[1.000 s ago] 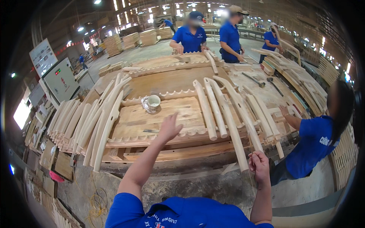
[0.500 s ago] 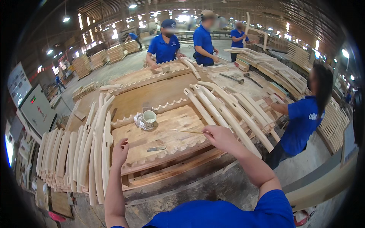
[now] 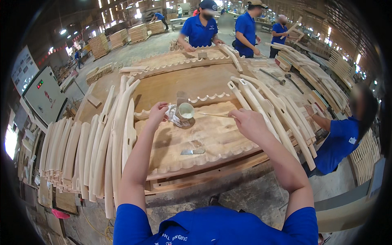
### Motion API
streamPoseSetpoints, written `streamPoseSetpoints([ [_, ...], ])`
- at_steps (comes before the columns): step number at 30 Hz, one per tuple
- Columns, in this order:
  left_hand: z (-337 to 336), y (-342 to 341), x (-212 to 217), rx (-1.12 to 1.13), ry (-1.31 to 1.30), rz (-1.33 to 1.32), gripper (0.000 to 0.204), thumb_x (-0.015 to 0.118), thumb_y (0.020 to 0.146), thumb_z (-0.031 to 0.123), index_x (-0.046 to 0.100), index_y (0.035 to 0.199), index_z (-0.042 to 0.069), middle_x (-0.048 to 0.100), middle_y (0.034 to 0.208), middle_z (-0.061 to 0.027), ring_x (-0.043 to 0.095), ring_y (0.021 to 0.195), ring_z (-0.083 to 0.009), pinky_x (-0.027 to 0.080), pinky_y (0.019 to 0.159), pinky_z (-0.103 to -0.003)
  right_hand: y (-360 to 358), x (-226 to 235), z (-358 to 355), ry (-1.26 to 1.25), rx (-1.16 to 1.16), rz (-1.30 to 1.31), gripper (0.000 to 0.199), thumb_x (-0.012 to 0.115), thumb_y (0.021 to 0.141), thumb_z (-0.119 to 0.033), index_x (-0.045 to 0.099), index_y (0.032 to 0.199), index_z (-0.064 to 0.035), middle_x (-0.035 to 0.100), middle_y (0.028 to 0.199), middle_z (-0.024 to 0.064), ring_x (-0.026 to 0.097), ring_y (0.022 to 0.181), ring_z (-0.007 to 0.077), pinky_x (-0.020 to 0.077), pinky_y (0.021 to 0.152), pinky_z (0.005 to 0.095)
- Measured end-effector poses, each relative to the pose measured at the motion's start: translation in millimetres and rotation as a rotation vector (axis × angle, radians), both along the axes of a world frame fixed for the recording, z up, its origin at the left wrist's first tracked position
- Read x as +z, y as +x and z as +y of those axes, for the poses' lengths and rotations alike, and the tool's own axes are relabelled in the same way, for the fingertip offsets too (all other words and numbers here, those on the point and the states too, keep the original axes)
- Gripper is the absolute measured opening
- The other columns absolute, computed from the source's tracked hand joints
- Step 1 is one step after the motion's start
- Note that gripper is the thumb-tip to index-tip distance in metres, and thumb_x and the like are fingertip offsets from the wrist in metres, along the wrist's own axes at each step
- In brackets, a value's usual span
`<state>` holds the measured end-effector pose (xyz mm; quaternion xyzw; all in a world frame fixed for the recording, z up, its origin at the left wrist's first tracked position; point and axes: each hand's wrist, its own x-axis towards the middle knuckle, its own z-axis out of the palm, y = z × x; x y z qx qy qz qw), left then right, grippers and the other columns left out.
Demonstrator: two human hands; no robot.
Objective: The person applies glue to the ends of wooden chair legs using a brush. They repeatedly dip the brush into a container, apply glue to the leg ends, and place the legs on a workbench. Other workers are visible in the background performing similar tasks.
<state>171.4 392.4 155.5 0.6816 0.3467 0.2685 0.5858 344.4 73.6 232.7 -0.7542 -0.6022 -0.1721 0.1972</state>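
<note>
Item: our left hand (image 3: 157,115) grasps the small cup (image 3: 184,111) on the scalloped wooden panel (image 3: 204,139), steadying it, while our right hand (image 3: 250,122) pinches a thin stick (image 3: 214,115) toward its mouth; putty knife (image 3: 192,151) lies nearby.

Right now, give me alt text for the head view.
A person's left hand steadies a small cup on a scalloped wooden panel while the right hand holds a thin stick toward it; curved wooden parts lie alongside.
</note>
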Motion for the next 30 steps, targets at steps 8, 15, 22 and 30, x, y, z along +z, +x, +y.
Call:
streamPoseSetpoints([
  [8, 51.8, 59.9, -17.0, 0.027, 0.033, 0.179, 0.06, 0.064, 0.076, 0.017, 0.038, 0.128, 0.003, 0.056, 0.111, -0.0132, 0.053, 0.052, -0.0124, 0.045, 0.044, -0.026, 29.8, -6.9, 103.8, -0.165, 0.091, -0.106, 0.013, 0.051, 0.077, -0.008, 0.063, 0.082, -0.0118, 0.063, 0.074, 0.0083, 0.062, 0.074, 0.0254, 0.0487, 0.061, 0.0379],
  [15, 56.6, 103.6, -19.1, -0.087, 0.013, 0.253, 0.055, 0.067, 0.074, 0.017, 0.044, 0.123, 0.004, 0.058, 0.096, -0.0087, 0.051, 0.055, -0.0098, 0.043, 0.044, -0.025, 44.6, -31.3, 169.1, -0.297, 0.122, -0.143, 0.013, 0.053, 0.077, -0.009, 0.063, 0.083, -0.0134, 0.064, 0.078, 0.0074, 0.063, 0.079, 0.0249, 0.0502, 0.065, 0.0374],
  [22, 55.6, 95.5, -30.7, -0.257, 0.194, 0.084, 0.024, 0.065, 0.077, 0.012, 0.051, 0.094, 0.003, 0.055, 0.08, -0.0047, 0.051, 0.051, -0.0103, 0.042, 0.044, -0.024, 51.7, -62.7, 161.1, -0.322, 0.198, -0.045, 0.014, 0.053, 0.077, -0.009, 0.063, 0.085, -0.0155, 0.064, 0.078, 0.0063, 0.062, 0.081, 0.0238, 0.0497, 0.067, 0.0361],
  [30, 34.5, 72.2, -26.9, -0.078, 0.483, 0.151, 0.026, 0.064, 0.078, 0.018, 0.049, 0.092, 0.002, 0.056, 0.079, -0.01, 0.057, 0.064, -0.0217, 0.046, 0.058, -0.034, 40.7, -61.2, 144.8, -0.296, 0.186, -0.114, 0.014, 0.054, 0.075, -0.008, 0.063, 0.085, -0.0139, 0.062, 0.082, 0.0072, 0.061, 0.083, 0.0247, 0.0495, 0.067, 0.0358],
])
